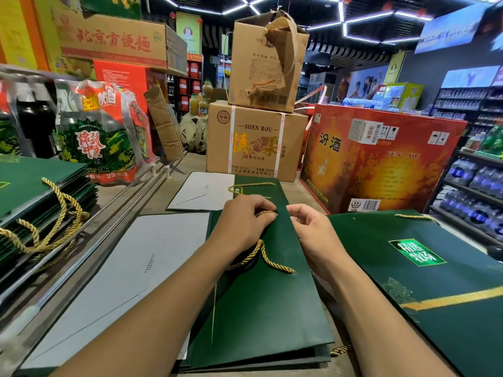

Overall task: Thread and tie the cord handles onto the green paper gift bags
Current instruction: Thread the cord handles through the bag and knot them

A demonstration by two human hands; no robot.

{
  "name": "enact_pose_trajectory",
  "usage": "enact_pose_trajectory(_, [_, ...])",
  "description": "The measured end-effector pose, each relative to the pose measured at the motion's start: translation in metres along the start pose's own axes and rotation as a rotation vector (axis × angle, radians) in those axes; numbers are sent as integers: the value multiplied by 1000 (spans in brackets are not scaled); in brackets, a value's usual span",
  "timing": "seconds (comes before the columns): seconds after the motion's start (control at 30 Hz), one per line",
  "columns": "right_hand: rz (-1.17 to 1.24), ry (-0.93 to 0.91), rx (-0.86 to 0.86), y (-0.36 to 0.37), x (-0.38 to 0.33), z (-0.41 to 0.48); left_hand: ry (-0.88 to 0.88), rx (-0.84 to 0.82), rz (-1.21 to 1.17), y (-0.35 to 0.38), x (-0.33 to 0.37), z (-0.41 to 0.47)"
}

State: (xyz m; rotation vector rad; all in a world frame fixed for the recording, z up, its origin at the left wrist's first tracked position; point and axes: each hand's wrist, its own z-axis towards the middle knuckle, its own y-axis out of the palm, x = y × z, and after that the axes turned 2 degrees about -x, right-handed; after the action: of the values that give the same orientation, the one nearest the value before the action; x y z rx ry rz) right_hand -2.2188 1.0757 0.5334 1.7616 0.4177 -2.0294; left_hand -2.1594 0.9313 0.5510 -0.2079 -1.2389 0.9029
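Note:
A flat green paper gift bag (pixel 261 308) lies lengthwise in front of me. My left hand (pixel 242 221) pinches a gold twisted cord (pixel 265 258) near the bag's far end; the cord's loose ends trail from under that hand across the bag. My right hand (pixel 310 229) hovers just right of it with loosely curled fingers, and I cannot see anything in it. A second gold cord loop (pixel 250 186) shows at the bag's top edge.
A stack of green bags with gold handles (pixel 46 202) lies at left. Another green bag (pixel 424 270) lies at right. White-faced flat bags (pixel 122 278) lie beneath. Cardboard boxes (pixel 255 142) and a red carton (pixel 381 159) stand behind. Bottle shelves (pixel 473 191) stand at far right.

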Motion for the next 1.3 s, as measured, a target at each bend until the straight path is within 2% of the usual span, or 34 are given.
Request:
enact_pose_trajectory(0.17, [14, 55, -26, -1, -1, 1, -19, 6, 1, -2, -3, 1])
enact_pose_trajectory(0.37, [113, 182, -5, -3, -2, 6, -89, 27, -135, 1, -10, 1])
enact_pose_trajectory(0.53, [-233, 165, -9, -4, 0, 4, -102, 14, -183, 3, -13, 1])
enact_pose_trajectory(0.6, [-304, 156, 2, -3, 2, 4, -95, 11, -98, 1, -11, 1])
enact_pose_trajectory(0.67, [-326, 155, 36, -4, 6, 7, -165, -88, -21, -8, -10, 1])
enact_pose_trajectory(0.77, [-475, 106, 135, -11, 13, 17, -413, -506, -103, -36, -1, -4])
enact_pose_trajectory(0.83, [-652, 83, 153, -17, 19, 25, -468, -643, -75, -53, -2, -7])
enact_pose_trajectory(0.9, [-709, 82, 170, -19, 20, 28, -471, -566, -74, -62, -10, -6])
enact_pose_trajectory(1.03, [-764, 19, 184, -21, 20, 31, -417, -179, -56, -55, -28, -5])
enact_pose_trajectory(1.13, [-780, 7, 196, -22, 19, 29, -350, -124, 19, -41, -28, -9])
enact_pose_trajectory(1.3, [-880, 71, 164, -23, 17, 23, -355, -121, -49, -44, -38, -21])
